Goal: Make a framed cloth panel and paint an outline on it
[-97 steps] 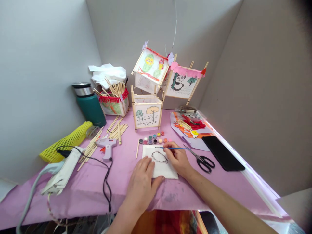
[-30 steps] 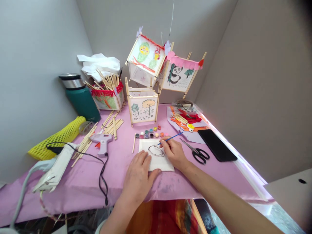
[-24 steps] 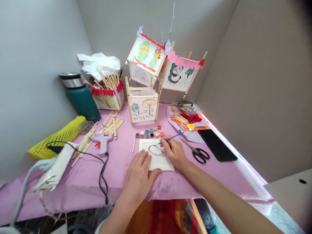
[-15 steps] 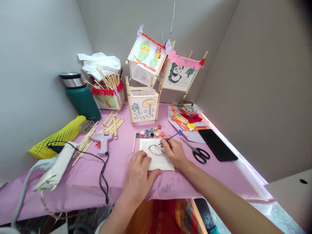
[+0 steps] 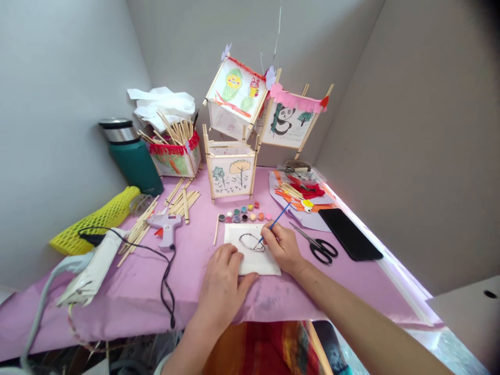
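A blue paintbrush (image 5: 278, 216) is pinched in my right hand (image 5: 284, 247), its tip on a white square sheet (image 5: 233, 234). Dark marks form a rounded outline (image 5: 241, 240) on that sheet, near the brush tip. My left hand (image 5: 223, 276) lies flat with fingers spread over the sheet's lower left corner and edge, its thumb stretched to the right. Just behind the sheet sit several small paint pots (image 5: 245, 216) in different colours. A short thin stick (image 5: 216, 229) lies left of the sheet.
Black scissors (image 5: 321, 250) and a phone (image 5: 349, 234) lie to the right. Paper lanterns (image 5: 231, 174) stand and hang behind. On the left are a glue gun (image 5: 167, 229) with its cord, wooden sticks (image 5: 136, 234), a power strip (image 5: 91, 268) and a green bottle (image 5: 135, 164).
My right hand has shifted the brush so its tip sits lower on the outline, with the brush more upright. My left hand stays on the sheet. The view has moved slightly.
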Motion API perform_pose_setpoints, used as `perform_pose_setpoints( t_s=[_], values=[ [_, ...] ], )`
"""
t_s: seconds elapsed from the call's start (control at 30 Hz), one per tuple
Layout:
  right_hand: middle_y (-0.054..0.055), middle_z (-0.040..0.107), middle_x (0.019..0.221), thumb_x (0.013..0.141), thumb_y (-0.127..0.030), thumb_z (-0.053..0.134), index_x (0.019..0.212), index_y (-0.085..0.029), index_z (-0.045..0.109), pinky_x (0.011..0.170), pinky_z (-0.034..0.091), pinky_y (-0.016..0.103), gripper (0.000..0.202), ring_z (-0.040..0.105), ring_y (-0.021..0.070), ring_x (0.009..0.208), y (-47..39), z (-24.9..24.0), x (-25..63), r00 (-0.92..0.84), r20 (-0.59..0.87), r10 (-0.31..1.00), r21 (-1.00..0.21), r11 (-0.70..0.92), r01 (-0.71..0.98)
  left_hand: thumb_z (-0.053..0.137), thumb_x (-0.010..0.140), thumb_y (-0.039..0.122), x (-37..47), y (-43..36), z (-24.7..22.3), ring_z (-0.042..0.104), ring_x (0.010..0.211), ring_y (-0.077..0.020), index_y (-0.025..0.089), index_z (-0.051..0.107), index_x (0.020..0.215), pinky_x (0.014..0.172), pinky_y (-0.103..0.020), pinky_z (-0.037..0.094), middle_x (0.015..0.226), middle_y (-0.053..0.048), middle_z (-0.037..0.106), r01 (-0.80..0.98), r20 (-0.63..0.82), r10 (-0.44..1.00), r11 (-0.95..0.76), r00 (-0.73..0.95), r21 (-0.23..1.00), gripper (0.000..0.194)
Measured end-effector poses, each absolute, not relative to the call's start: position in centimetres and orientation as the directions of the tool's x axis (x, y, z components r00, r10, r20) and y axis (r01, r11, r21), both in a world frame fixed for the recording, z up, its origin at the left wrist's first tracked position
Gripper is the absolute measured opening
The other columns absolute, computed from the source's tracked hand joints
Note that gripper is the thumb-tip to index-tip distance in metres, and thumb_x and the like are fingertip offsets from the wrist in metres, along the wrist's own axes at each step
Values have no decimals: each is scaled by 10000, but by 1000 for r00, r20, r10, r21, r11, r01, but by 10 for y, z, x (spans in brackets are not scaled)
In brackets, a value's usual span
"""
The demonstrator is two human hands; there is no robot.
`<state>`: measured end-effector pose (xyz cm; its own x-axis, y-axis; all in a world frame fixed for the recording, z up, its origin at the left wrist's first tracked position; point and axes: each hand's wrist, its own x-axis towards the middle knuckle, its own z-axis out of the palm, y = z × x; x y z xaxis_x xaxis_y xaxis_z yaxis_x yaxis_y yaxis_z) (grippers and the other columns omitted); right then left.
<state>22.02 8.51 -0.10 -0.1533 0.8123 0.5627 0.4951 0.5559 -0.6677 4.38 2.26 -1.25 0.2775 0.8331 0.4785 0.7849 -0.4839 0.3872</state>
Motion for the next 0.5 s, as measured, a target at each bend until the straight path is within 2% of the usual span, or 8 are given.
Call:
perform_pose_setpoints(
  t_s=[0.2,0.5],
  values=[
    [-10,556,634,920,-293,423,745,-188,521,606,391,234,226,532,119,580,85,-2,221,-153,556,817,-676,551,488,613,806,346,44,23,-16,444,1129,-277,136,531,1082,965,-465,426,1157,-124,507,808,500,824,-474,268,349,357],
    [-8,569,651,918,-284,432,712,-189,515,604,393,228,241,543,114,587,85,-2,220,-151,581,800,-652,568,502,570,833,316,44,23,-17,441,1155,-281,146,538,1088,969,-466,431,1197,-130,490,815,500,829,-461,252,353,308]
  ],
)
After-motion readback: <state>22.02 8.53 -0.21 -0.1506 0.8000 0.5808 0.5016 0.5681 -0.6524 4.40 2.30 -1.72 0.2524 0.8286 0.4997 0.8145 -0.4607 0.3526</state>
